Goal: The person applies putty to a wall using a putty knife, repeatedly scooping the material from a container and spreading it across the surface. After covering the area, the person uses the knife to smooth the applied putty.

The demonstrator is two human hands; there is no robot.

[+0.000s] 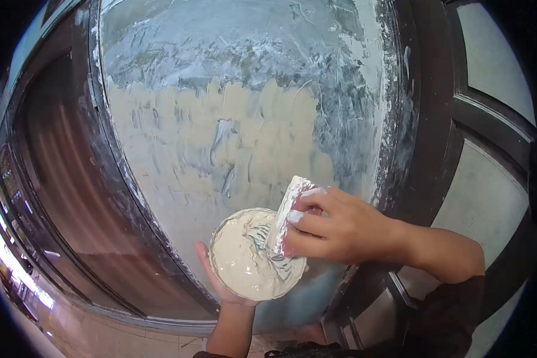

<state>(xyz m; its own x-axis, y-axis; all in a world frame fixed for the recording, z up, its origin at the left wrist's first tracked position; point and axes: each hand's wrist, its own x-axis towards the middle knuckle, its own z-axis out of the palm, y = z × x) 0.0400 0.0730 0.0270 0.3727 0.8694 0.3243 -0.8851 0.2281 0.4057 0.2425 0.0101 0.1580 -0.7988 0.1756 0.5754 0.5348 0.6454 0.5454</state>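
My left hand [235,296] holds up a round bowl [213,261] from below, its thumb along the left side of the rim. Thick cream-coloured putty [244,262] fills the bowl, with scrape marks on the right side. In my right hand [340,224] is a reddish putty spreader [289,241], gripped between thumb and fingers. White putty coats the spreader's edge, and its lower end meets the putty in the bowl. Smears of putty stick to my right fingertips. Behind the bowl stands a wall panel [262,131] with a cream patch of putty over its blue-grey surface.
A dark wooden frame with a brown panel [77,179] stands on the left. To the right is a dark door frame with pale panels [495,53]. Putty splashes mark the panel's right edge strip [388,95]. Floor tiles [125,337] show at the lower left.
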